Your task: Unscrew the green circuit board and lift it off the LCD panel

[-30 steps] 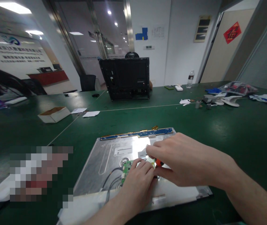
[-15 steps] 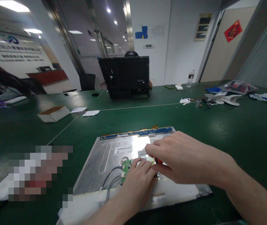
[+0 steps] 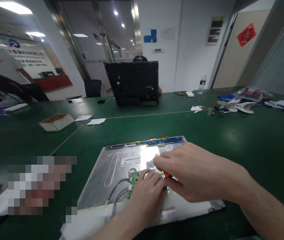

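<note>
A silver display panel (image 3: 114, 166) lies face down on the green table, a blue circuit strip (image 3: 144, 142) along its far edge. A small green circuit board (image 3: 134, 179) with grey cables (image 3: 118, 195) sits on the panel's back. My left hand (image 3: 148, 195) rests on that board, fingers curled down onto it. My right hand (image 3: 194, 171) is just beside it, fingers closed around an orange-handled tool (image 3: 167, 174), mostly hidden by the hand. The two hands touch over the board.
A black monitor frame (image 3: 133, 83) stands upright at the far side, a person partly hidden behind it. A small cardboard box (image 3: 57, 121) and papers lie left. Parts, a white stand (image 3: 245, 107) and a water bottle (image 3: 202, 84) lie far right. Another person stands far left.
Both hands stay over the green board with only small finger shifts. A person in a white shirt has come into view at the far left.
</note>
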Demonstrator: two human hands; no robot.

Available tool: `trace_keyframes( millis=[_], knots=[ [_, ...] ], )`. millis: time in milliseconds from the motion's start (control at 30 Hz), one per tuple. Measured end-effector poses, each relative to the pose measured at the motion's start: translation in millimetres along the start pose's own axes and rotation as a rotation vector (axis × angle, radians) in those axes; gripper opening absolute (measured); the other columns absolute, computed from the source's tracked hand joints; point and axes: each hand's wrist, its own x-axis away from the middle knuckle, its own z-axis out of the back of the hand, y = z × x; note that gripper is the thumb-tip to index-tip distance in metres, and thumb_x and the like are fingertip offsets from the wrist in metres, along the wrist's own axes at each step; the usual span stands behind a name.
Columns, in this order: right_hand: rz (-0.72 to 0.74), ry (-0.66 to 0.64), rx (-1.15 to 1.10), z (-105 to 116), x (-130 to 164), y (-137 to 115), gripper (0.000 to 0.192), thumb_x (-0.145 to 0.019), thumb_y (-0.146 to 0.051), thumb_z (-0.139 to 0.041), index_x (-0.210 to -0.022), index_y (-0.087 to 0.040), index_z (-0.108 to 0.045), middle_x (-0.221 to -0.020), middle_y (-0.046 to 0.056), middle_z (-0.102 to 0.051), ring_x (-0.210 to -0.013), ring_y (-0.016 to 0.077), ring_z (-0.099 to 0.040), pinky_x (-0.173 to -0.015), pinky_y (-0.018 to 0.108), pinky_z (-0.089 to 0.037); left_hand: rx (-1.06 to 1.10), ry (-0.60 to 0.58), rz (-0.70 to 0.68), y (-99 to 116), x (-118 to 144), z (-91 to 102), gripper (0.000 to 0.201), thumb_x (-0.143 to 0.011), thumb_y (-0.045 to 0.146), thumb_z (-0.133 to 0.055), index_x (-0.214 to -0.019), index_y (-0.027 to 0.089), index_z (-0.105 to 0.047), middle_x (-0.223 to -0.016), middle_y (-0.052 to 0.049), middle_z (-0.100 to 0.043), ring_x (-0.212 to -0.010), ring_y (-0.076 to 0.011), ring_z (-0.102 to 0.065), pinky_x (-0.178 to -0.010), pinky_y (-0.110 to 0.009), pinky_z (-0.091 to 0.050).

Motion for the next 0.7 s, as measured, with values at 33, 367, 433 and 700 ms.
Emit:
trace_keyframes(
  millis=[33,367,433,700],
  knots=[
    [-0.008,0.002,0.002,-0.5,-0.5,0.2,0.003,-0.086,-0.021,-0.052,-0.089,-0.020,-0.053,-0.081,0.002,-0.067,-0.067,0.0167,-0.059,-0.054,0.028,-0.029,-0.006,-0.007,0.002,0.1,-0.2,0.4,0.017,-0.087,0.011,-0.053,-0.097,0.021,-0.063,-0.099,-0.005,-0.068,-0.097,-0.0238,-0.060,-0.093,-0.044,-0.042],
    [0.008,0.010,-0.002,-0.8,1.3,1.0,0.006,-0.086,-0.025,-0.055,-0.089,-0.020,-0.053,-0.083,0.002,-0.066,-0.068,0.0173,-0.060,-0.053,0.029,-0.030,0.016,-0.035,0.017,1.1,-1.0,1.8,0.018,-0.086,0.009,-0.053,-0.097,0.020,-0.061,-0.100,-0.004,-0.068,-0.098,-0.0239,-0.060,-0.095,-0.045,-0.040],
    [0.014,-0.001,0.004,-0.3,1.1,0.8,0.006,-0.084,-0.022,-0.056,-0.088,-0.019,-0.053,-0.084,0.002,-0.066,-0.068,0.0170,-0.060,-0.052,0.029,-0.030,0.018,-0.042,0.016,1.3,-1.0,2.7,0.018,-0.087,0.009,-0.052,-0.097,0.020,-0.062,-0.100,-0.005,-0.068,-0.098,-0.0237,-0.060,-0.095,-0.045,-0.040],
    [-0.052,0.000,0.028,-1.2,-3.6,0.4,0.003,-0.089,-0.023,-0.055,-0.089,-0.020,-0.055,-0.079,0.003,-0.067,-0.070,0.0178,-0.062,-0.055,0.028,-0.030,-0.009,-0.054,0.008,1.2,-0.5,3.4,0.018,-0.087,0.011,-0.055,-0.098,0.022,-0.063,-0.100,-0.004,-0.068,-0.097,-0.0241,-0.060,-0.094,-0.045,-0.041]
  ],
)
